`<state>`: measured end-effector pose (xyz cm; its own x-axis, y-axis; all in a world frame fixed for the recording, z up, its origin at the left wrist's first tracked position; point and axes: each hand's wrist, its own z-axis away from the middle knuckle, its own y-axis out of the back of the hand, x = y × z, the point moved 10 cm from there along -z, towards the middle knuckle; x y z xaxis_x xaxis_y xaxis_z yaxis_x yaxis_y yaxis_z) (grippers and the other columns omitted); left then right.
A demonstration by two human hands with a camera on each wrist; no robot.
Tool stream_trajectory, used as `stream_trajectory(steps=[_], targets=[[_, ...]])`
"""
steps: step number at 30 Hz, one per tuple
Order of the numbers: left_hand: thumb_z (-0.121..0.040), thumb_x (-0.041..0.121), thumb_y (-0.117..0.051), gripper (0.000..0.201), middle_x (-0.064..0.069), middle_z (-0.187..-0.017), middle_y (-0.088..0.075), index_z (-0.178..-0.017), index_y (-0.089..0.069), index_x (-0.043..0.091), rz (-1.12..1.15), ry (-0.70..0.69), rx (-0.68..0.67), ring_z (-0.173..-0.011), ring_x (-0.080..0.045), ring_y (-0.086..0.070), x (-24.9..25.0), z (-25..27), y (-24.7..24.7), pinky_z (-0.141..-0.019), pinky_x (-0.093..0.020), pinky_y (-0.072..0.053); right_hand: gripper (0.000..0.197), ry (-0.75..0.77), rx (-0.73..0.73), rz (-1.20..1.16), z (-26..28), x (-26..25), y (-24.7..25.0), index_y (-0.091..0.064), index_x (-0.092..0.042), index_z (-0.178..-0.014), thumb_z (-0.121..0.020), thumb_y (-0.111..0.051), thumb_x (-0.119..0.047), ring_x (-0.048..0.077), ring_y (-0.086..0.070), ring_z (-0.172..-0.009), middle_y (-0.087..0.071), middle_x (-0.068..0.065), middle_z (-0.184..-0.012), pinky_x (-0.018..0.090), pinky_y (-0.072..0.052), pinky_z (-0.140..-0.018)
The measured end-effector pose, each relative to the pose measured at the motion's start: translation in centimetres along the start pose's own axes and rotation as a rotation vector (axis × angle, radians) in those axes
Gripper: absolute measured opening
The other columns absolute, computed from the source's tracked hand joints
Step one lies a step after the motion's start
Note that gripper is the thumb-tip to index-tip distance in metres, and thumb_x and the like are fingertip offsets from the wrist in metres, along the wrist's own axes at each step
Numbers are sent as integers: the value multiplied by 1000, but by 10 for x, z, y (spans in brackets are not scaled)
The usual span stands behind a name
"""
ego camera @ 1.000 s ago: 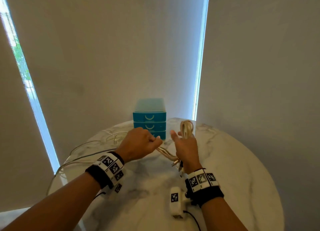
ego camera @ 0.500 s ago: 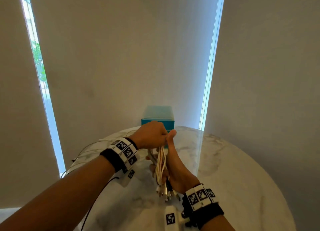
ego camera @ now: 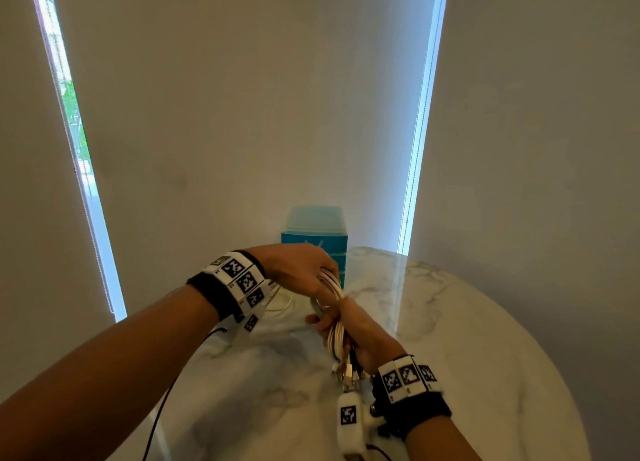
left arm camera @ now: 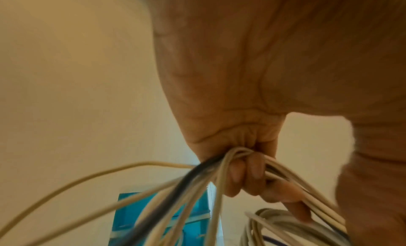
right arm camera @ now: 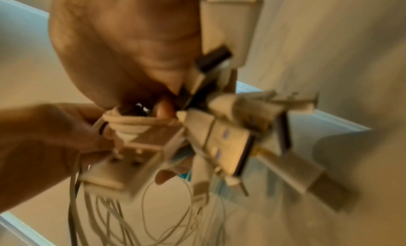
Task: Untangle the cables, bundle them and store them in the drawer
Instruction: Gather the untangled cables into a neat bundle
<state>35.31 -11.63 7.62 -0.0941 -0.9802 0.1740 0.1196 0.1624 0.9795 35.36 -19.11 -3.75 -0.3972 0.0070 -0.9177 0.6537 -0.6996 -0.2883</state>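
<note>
A bundle of white cables (ego camera: 336, 336) stands upright in my right hand (ego camera: 341, 322), which grips it over the round marble table (ego camera: 450, 339). USB plugs (ego camera: 348, 374) hang from the bundle's lower end and fill the right wrist view as a blurred plug cluster (right arm camera: 219, 136). Just above, my left hand (ego camera: 322, 273) grips the free cable strands (left arm camera: 175, 197) at the bundle's top, its fingers (left arm camera: 243, 173) curled round them. One strand is dark. The blue drawer unit (ego camera: 315, 232) stands behind the hands, partly hidden; whether a drawer is open I cannot tell.
Loose white cable (ego camera: 280, 301) trails on the table behind my left wrist. The drawer unit stands at the table's far edge against the wall. Bright window strips (ego camera: 415, 149) flank the wall. Bare marble lies to the right.
My left hand has swung from the left of the bundle to above my right hand, carrying the free strands with it. Both hands have closed together and the bundle now stands upright.
</note>
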Motion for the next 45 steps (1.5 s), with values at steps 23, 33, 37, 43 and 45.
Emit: stream_trajectory(steps=[23, 33, 37, 43, 45], targets=[[-105, 53, -62, 52, -1, -70, -74, -71, -78, 16, 125, 96, 392, -64, -13, -68, -14, -22, -9, -60, -24, -46, 24, 294, 112, 563, -5, -23, -2, -72, -9, -110, -98, -52, -5, 15, -70, -100, -78, 2, -104, 28, -53, -83], [-100, 3, -68, 17, 25, -67, -68, -86, -78, 4, 379, 17, 405, -66, 20, -66, 5, -19, 6, -61, -1, -46, 19, 360, 154, 537, 9, -34, -7, -63, -11, -105, -109, -61, -30, 12, -56, -38, -65, 7, -58, 23, -48, -43], [-99, 25, -79, 13, 18, -98, -79, -112, -82, 24, 518, -55, 480, -96, 5, -74, 7, -12, 11, -87, -17, -59, 26, 325, 142, 580, -2, -33, -8, -66, -11, -96, -106, -64, -35, 21, -53, -44, -59, 6, -53, 35, -51, -57], [-96, 27, -82, 18, 9, -111, -82, -112, -82, 34, 673, -71, 382, -109, -8, -76, 8, -13, 2, -98, -43, -64, 33, 213, -65, 399, -1, -18, -15, -66, -6, -94, -91, -85, -34, 19, -43, -44, -52, 4, -54, 35, -42, -53], [-97, 19, -80, 20, 10, -119, -80, -114, -82, 30, 712, -88, 365, -115, -8, -74, 12, -12, 3, -103, -42, -62, 37, 231, -40, 397, -2, -20, -13, -66, -7, -91, -89, -87, -37, 20, -43, -44, -53, 5, -54, 35, -42, -53]])
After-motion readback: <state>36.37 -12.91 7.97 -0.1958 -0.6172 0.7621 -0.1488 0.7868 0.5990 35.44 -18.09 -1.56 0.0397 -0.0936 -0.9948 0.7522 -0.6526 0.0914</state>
